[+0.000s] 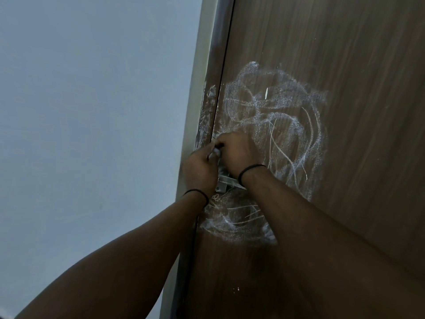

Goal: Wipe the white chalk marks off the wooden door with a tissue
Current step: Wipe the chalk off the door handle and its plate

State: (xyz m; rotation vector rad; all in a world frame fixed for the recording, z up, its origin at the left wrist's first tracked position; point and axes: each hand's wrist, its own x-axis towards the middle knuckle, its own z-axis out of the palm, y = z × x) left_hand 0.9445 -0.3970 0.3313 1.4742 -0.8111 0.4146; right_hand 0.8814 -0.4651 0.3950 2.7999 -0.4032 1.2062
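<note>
Tissue [216,153]: small pale wad, pinched between both hands, close to the door's left edge just above the handle.
Left hand [200,169]: fingers curled round the tissue; black band at the wrist.
Right hand [239,153]: fingers curled onto the tissue, knuckles against the door; black band at the wrist.
Chalk marks [276,116]: white loops and smears above, right of and below the hands, some on the frame.
Wooden door [356,65]: brown grain.
Handle [224,184]: metal, partly hidden under the wrists.
Wall [92,111]: plain, pale, left of the frame.

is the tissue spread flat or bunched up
Bunched up: only a small crumpled white wad of tissue shows, pinched between the left hand and right hand against the door.
</note>
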